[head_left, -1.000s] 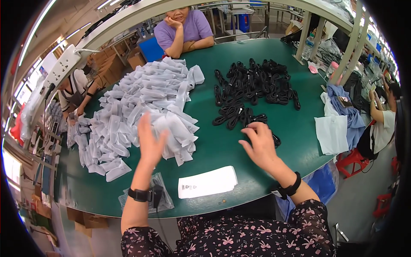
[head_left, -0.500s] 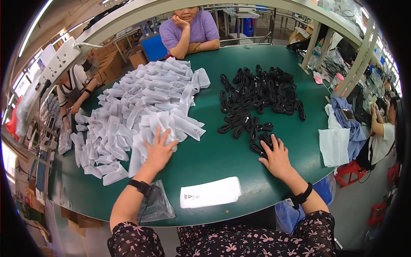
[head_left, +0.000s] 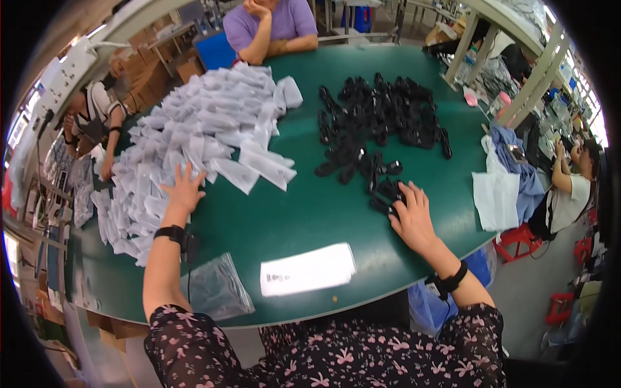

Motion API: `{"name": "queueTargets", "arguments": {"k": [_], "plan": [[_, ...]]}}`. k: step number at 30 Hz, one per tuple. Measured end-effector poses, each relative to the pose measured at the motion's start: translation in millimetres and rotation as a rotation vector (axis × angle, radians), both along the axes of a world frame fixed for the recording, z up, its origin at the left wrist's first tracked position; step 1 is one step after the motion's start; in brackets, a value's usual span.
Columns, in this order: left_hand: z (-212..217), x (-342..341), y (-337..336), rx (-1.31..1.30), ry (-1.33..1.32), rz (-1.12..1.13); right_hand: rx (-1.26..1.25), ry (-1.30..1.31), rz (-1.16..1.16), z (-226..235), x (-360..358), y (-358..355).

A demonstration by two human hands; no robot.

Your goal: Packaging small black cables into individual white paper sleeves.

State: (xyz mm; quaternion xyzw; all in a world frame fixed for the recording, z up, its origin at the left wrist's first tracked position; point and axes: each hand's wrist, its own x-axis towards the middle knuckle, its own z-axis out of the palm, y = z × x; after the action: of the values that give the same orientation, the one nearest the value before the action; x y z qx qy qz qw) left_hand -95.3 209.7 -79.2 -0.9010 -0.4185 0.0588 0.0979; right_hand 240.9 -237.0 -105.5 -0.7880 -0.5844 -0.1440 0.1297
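Observation:
My left hand lies with its fingers spread at the near edge of a big heap of white frosted pouches, touching those under it. At the right, my right hand rests on the table with its fingers extended, the tips against a bundled black cable. That bundle is at the near end of a pile of coiled black cables. In front of me lies a flat stack of white pouches. Beside my left wrist is a clear plastic bag whose contents I cannot make out.
A person in purple leans on the far edge of the green table. White cloth and blue cloth hang at the right edge. Metal shelf posts stand at the far right. Other people sit left and right.
My left hand has moved left across the near pouches, which now lie closer against the heap. My right hand stays by the cable bundle. The whole view has shifted slightly.

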Motion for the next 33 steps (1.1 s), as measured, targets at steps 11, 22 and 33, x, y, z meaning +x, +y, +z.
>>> {"name": "queueTargets", "arguments": {"k": [11, 22, 33], "plan": [[28.7, 25.4, -256.7, -0.442, -0.759, -0.605, 0.182, 0.515, 0.052, 7.5, -64.3, -10.0], [-29.6, 66.2, -323.2, -0.469, -0.835, -0.593, 0.307, 0.775, 0.181, -7.0, -99.1, -22.3], [-20.0, 69.0, -328.3, -0.404, -0.717, -0.533, 0.239, 0.751, 0.199, -2.6, -106.6, -29.0]]}}
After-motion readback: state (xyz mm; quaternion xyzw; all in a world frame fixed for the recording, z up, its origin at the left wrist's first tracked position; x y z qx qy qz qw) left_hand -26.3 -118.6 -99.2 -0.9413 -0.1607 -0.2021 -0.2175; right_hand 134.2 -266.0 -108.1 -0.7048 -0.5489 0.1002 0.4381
